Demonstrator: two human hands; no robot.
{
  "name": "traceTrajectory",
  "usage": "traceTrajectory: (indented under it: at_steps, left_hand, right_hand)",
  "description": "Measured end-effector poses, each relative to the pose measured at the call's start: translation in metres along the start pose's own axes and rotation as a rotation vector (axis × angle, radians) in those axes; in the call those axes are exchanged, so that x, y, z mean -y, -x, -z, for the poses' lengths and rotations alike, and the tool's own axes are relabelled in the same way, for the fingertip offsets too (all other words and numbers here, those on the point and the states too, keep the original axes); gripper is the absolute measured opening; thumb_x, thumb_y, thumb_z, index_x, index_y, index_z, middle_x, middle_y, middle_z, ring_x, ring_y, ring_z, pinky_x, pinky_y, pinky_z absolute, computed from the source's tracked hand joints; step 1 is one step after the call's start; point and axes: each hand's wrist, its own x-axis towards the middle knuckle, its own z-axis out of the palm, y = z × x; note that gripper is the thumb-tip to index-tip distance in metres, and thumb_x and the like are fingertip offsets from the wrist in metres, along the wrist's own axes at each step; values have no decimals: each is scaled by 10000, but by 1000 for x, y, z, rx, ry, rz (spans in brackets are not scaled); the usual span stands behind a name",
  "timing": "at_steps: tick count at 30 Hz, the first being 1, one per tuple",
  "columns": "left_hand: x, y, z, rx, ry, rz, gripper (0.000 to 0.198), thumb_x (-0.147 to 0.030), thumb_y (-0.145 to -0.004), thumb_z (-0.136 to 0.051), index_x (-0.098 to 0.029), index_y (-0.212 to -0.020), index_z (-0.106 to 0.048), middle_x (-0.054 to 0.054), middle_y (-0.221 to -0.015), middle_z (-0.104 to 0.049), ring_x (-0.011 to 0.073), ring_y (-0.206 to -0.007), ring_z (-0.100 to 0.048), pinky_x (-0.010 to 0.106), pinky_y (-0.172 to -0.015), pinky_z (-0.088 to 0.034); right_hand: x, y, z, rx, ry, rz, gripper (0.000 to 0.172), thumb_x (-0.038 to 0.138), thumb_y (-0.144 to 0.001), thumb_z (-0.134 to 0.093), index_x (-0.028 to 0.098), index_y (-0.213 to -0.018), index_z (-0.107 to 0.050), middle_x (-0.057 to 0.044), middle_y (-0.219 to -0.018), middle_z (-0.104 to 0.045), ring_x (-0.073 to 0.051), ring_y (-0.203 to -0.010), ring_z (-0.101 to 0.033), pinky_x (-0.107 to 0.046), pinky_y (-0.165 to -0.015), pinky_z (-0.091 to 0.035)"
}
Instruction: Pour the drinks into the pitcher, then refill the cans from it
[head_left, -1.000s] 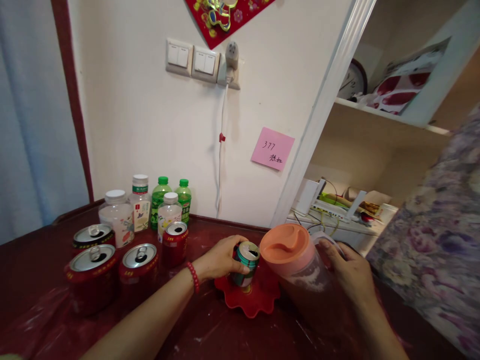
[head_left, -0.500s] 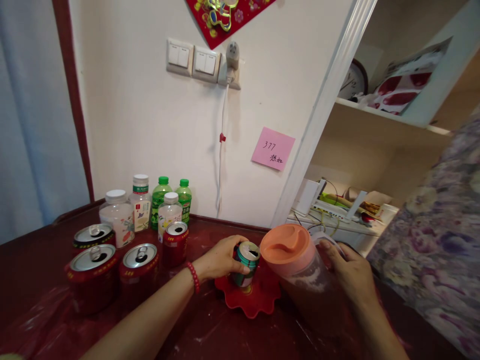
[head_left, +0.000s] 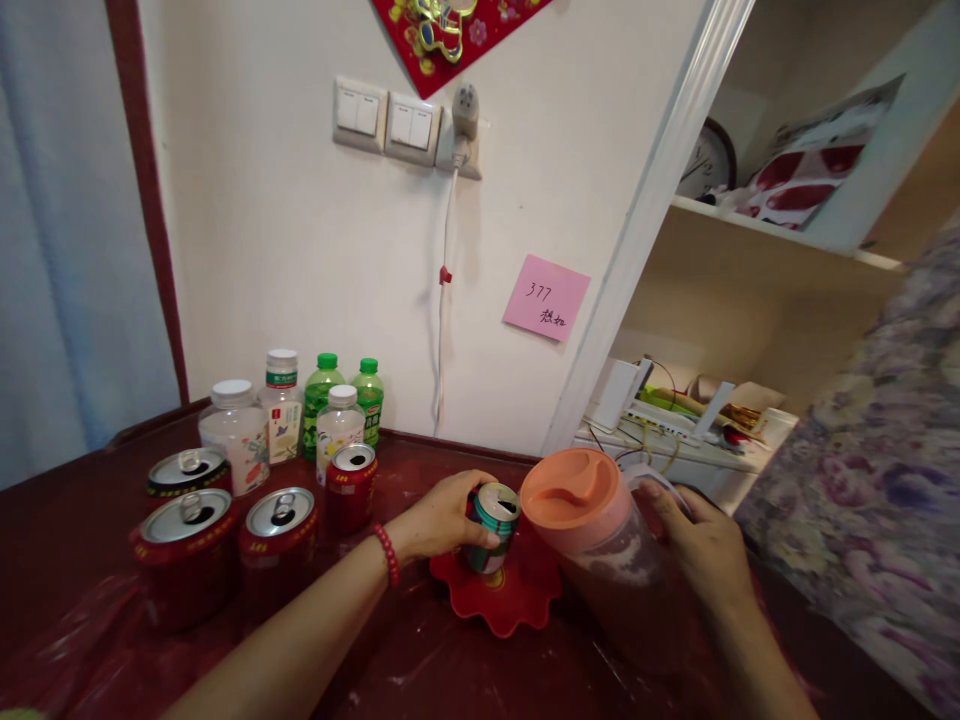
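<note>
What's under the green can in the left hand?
A red, wavy-edged dish with a gold mark. The green can and left hand cover part of it, so whether the can's base touches the dish is hidden.

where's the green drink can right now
In the head view's lower centre, the left hand holds the green drink can on or over the red scalloped dish, beside the orange-lidded pitcher.

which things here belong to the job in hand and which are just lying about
Seemingly part of the job:
green can, held by the left hand
jug, its handle in the right hand
red dish under the can

Probably just lying about:
other cans
bottles
pink note
clock
</note>
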Motion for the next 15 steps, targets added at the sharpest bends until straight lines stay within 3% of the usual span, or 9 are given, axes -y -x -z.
traceTrajectory:
  at_steps: [4,15]
  left_hand:
    - [-1,0,0,-2,-8,5,610,-117,-574,-811,-170,-1162,-653,62,-1173,-694,262,-1072,-619,375,-948,-482]
    - [0,0,1,-5,-15,0,605,-129,-571,-812,-180,-1153,-657,59,-1168,-701,264,-1062,-628,381,-938,-489]
  right_hand:
    - [-5,-5,1,32,2,-34,618,791,-649,-652,177,-713,-689,18,-593,-513,-173,-608,-442,-288,-562,-369]
    - [6,6,-3,-37,-24,16,536,730,-717,-646,197,-664,-634,35,-569,-457,-159,-600,-406,-284,-566,-326]
